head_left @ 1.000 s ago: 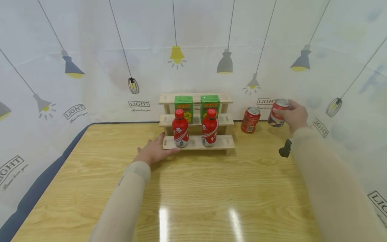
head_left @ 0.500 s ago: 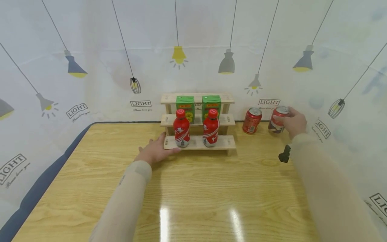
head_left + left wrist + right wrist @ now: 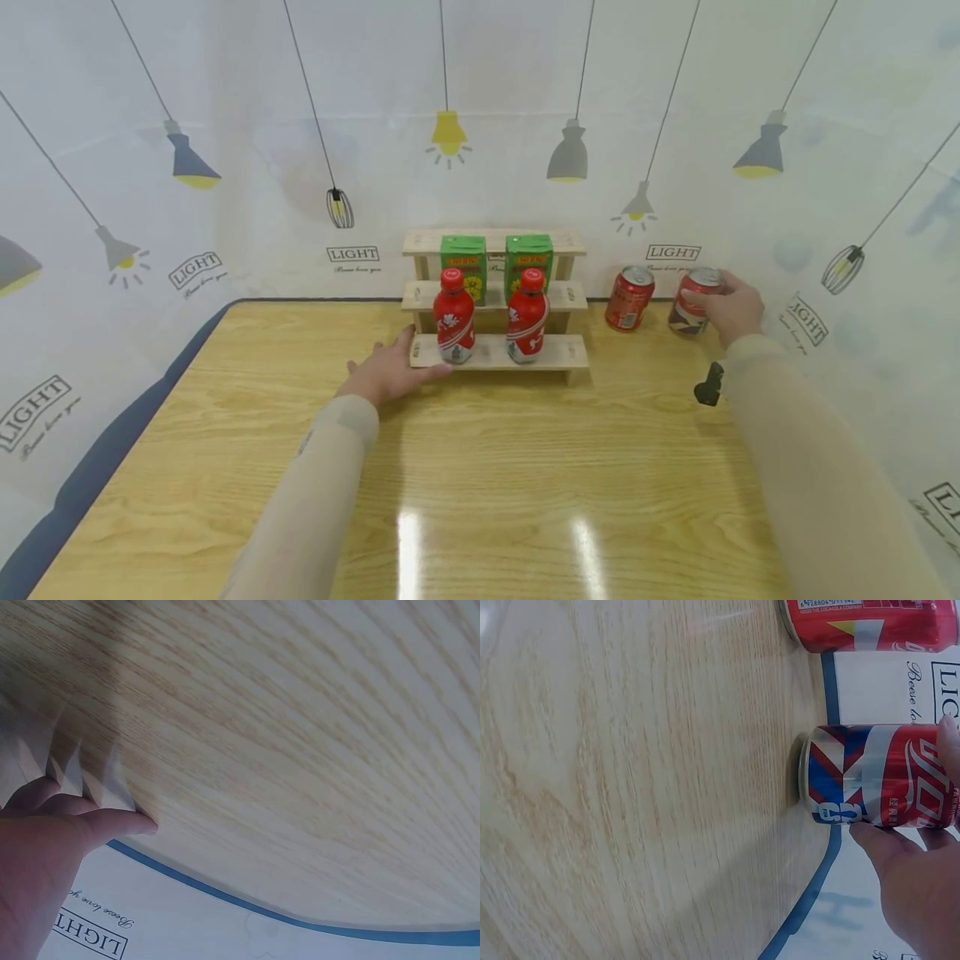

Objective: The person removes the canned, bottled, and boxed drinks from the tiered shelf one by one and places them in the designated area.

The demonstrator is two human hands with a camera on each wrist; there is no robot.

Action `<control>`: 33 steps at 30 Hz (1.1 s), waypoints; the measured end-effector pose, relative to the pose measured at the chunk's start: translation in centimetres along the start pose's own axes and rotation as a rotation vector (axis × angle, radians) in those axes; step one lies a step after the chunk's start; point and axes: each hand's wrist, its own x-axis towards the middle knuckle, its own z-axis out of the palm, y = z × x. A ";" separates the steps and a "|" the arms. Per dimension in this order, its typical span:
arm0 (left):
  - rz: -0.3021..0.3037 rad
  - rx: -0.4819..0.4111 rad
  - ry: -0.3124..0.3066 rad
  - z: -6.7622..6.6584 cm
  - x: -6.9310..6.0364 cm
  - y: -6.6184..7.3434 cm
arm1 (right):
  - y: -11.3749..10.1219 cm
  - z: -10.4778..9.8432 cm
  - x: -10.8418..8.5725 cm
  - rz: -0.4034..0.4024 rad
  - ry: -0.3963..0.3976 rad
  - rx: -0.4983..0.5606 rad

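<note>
My right hand [image 3: 737, 312] holds a red soda can [image 3: 687, 315] by its upper part, thumb on one side and fingers on the other. In the right wrist view this can [image 3: 870, 776] stands upright with its base at the table. Left of it, a second red soda can [image 3: 628, 302] stands a small gap away. My left hand [image 3: 388, 371] touches the left end of a wooden three-step rack [image 3: 491, 354], fingers spread, thumb along the bottom step's front. Two red bottles [image 3: 455, 321] stand on that bottom step. Behind them, two green drink cartons [image 3: 462, 254] stand on the middle step.
The wood-grain table [image 3: 525, 467] reaches back to a white cloth backdrop [image 3: 495, 58] printed with lamps. That backdrop also closes in the left and right sides. A black device [image 3: 708, 385] is by my right wrist.
My right hand has lowered its can from above the table down to the surface, beside the other can. The left hand stays at the rack. The head view has shifted slightly.
</note>
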 end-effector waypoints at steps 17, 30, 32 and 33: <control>0.000 -0.010 0.000 0.2 0.1 0.0 | 1.3 -0.7 0.7 -0.005 -0.014 0.035; 0.006 0.000 0.008 -0.1 0.2 0.2 | 1.2 -0.8 1.4 0.012 -0.017 0.054; 0.002 0.003 0.009 0.0 0.1 0.1 | 1.4 -0.8 1.4 0.000 -0.035 0.031; 0.001 0.000 0.008 0.1 0.2 0.0 | 1.5 -0.8 1.4 -0.013 -0.045 0.000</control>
